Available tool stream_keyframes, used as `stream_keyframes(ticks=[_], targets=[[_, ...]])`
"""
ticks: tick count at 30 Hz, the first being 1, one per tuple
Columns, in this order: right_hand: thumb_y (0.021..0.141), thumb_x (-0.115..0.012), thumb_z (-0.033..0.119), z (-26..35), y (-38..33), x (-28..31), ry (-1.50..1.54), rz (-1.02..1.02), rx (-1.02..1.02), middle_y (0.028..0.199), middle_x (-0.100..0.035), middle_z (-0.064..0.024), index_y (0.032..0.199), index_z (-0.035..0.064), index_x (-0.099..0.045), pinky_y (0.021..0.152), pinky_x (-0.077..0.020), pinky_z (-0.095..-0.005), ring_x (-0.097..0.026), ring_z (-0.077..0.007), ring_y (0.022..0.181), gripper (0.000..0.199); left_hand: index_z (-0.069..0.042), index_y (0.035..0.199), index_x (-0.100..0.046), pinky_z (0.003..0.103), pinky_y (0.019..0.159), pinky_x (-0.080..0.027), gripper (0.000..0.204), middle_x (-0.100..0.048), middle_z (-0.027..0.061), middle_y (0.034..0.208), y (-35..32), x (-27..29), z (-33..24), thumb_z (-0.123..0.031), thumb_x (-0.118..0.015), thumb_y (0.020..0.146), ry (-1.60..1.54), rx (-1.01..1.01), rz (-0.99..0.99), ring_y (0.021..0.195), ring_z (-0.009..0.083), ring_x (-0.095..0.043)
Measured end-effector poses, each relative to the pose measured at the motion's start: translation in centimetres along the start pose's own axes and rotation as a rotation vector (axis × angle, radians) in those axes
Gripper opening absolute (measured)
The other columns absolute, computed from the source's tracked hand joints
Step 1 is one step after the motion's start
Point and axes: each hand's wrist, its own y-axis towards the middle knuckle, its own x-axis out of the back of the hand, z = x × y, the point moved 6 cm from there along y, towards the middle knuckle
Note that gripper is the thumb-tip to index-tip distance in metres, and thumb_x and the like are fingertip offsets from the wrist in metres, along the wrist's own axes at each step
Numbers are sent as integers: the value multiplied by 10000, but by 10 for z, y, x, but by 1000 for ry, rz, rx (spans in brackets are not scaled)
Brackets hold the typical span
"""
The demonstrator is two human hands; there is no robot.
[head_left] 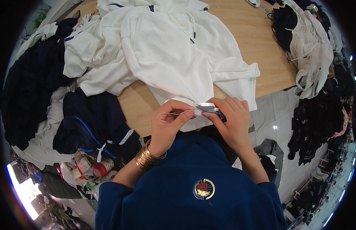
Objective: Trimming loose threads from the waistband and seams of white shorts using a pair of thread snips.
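Observation:
White drawstring trousers (pixel 170 53) lie spread on the wooden table, one leg drawn over the near edge toward me. My left hand (pixel 168 120) is closed, its thumb and fingertips pinching the hem of that leg. A loose white thread (pixel 167 114) curls across its fingers. In my right hand (pixel 233 119) are small thread snips (pixel 206 107) with silver blades and a dark blue lower part. The blades point left and lie right beside the left fingertips, at the hem. Whether they are touching the thread I cannot tell.
More white garments (pixel 97 42) are heaped on the table (pixel 268 65) at the left. Dark navy clothes (pixel 87 122) hang off its left side. White and black garments (pixel 310 46) are piled at the far right. Tiled floor (pixel 273 115) shows beyond the right edge.

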Motion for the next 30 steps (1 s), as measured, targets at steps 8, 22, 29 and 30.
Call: stream_keyframes(ticks=[8,22,29,30], targets=[[758,-684,321,-2,-1,-4,30,8,-42,654,-490,10,896,129,-632,603,-304,-308,-463,-163,623,242,26,929,-613,246,768,-489,110,-632,78,897,-1,0,0,17,-631,821,68,-7,9,835,127,-610],[758,-685,321,-3,-2,-4,-7,23,-41,647,-479,17,886,140,-639,602,-295,-312,-454,-160,624,227,10,936,-596,275,813,-486,120,-627,72,907,0,4,6,11,-626,820,22,56,19,866,140,-607],[759,-683,317,-1,-2,-6,8,24,-20,652,-483,20,888,135,-640,601,-287,-314,-447,-156,624,228,9,941,-621,219,747,-464,125,-636,51,902,-1,2,4,19,-641,819,5,36,30,845,94,-588],[758,-683,315,0,-2,-6,14,16,-21,652,-483,20,884,133,-640,601,-287,-313,-446,-155,624,226,7,939,-624,215,741,-464,124,-636,50,902,-1,1,4,21,-642,818,21,36,37,842,93,-589]])
